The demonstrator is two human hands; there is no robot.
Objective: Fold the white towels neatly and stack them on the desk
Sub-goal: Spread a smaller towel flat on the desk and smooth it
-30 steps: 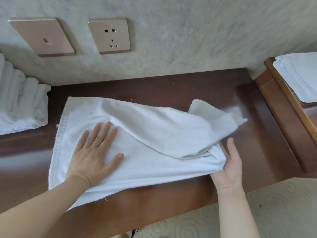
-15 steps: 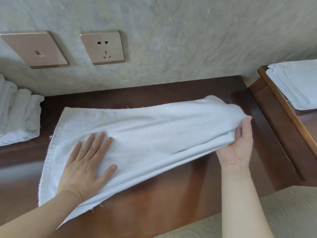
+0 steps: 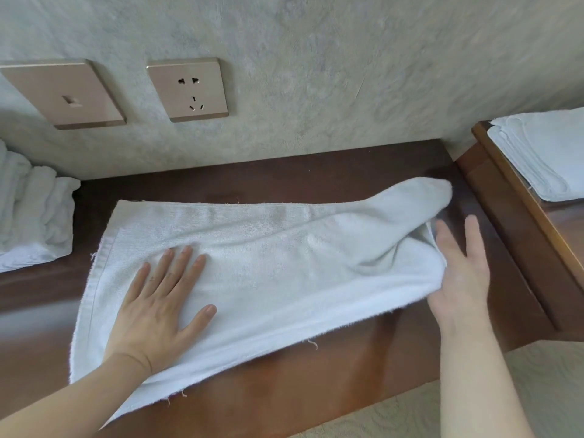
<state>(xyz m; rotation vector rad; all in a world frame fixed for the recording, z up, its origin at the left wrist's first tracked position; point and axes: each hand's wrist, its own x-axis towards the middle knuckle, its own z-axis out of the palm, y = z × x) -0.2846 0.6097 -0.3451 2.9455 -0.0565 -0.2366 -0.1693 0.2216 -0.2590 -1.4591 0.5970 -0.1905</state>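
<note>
Towel (image 3: pixel 284 263), one, on desk (image 3: pixel 316 390): left hand (image 3: pixel 158 311) flat atop; right hand (image 3: pixel 458 273) pinches its end.

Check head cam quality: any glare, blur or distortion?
Head view: sharp, no motion blur on the left hand or right hand; soft daylight sheen on the desk at left; wide-angle bend in the wall plates; white towel texture readable, not blown out.
</note>
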